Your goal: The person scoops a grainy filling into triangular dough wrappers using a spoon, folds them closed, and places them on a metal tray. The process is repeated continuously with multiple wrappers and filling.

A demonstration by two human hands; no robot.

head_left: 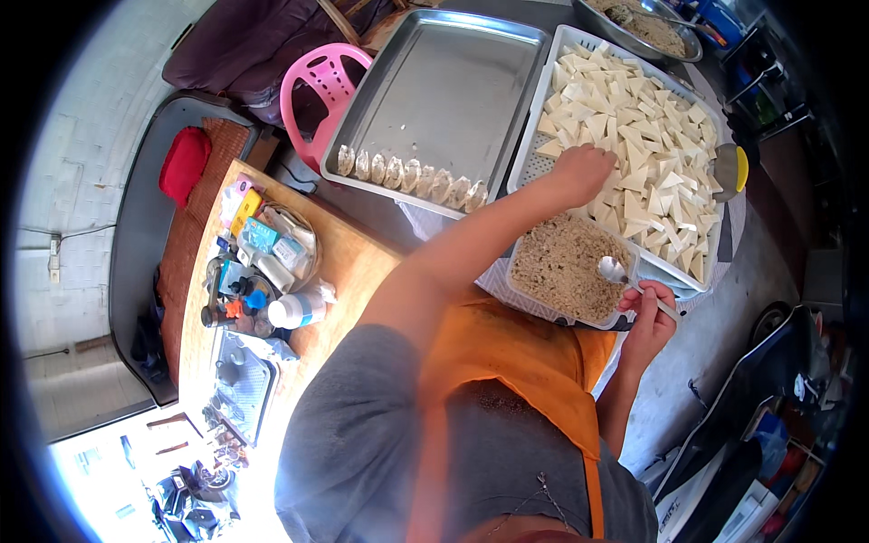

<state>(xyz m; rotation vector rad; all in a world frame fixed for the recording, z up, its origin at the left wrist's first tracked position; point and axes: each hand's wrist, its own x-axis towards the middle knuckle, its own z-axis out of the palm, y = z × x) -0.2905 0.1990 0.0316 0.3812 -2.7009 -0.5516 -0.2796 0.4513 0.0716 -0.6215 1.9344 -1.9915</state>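
bright daylight | blown-out glare lower left | strong fisheye bending, dark vignette at rim | centre sharp

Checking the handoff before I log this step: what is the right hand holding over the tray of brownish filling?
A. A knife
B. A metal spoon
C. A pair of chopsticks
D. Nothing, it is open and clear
B. The right hand grips a metal spoon whose bowl sits at the edge of the tray of filling, while the left hand reaches into the basket of pale tofu pieces.
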